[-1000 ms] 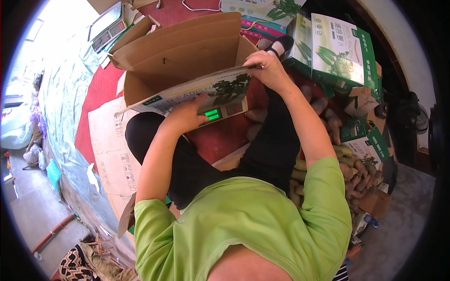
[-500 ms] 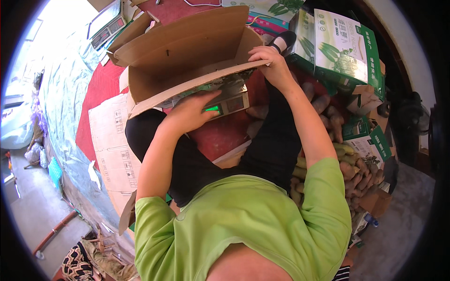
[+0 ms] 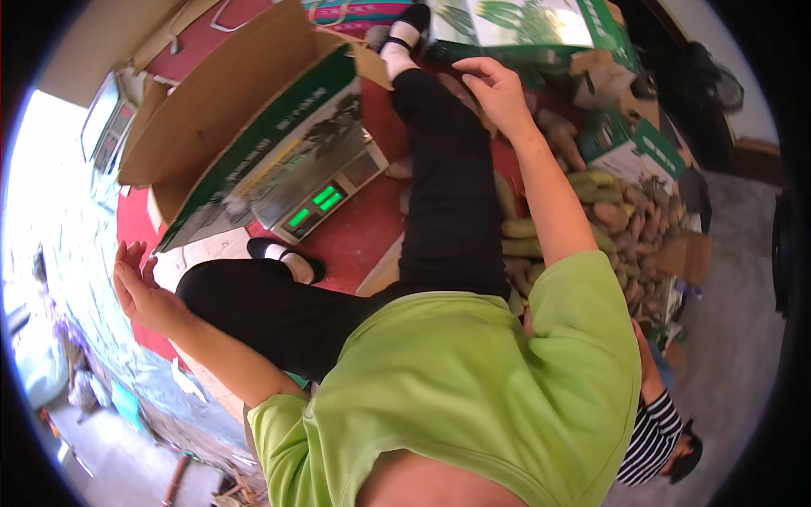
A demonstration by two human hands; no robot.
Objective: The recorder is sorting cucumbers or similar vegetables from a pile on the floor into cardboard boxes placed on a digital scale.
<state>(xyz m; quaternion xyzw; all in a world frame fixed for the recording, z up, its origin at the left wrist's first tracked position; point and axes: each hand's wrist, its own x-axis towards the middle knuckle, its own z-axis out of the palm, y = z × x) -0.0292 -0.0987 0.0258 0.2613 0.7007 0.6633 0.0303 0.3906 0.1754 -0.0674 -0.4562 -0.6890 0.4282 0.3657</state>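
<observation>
An open cardboard box [image 3: 334, 103], with a green and grey printed outer side, stands tilted in front of me on a digital scale [image 3: 269, 213]. Green digits glow on the scale's front panel, below the box's near side. Off the box's near left corner, my left hand [image 3: 145, 293] is raised with fingers apart, holding nothing. My right hand [image 3: 500, 95] hovers beyond my right knee, clear of the box. Its thumb and forefinger are separated, with nothing between them. The box's floor and contents cannot be seen.
To the right lie piles of long green vegetables [image 3: 524, 247] and brown tubers [image 3: 650, 221]. Printed cartons [image 3: 528, 24] stand at the back right. Another scale [image 3: 107, 139] is at the far left. Someone in a striped top [image 3: 650, 439] is at the lower right.
My right hand has let go of the box's edge. My left hand has left the scale and swung out left. The box's printed side and more of the lit display now show; the view has turned.
</observation>
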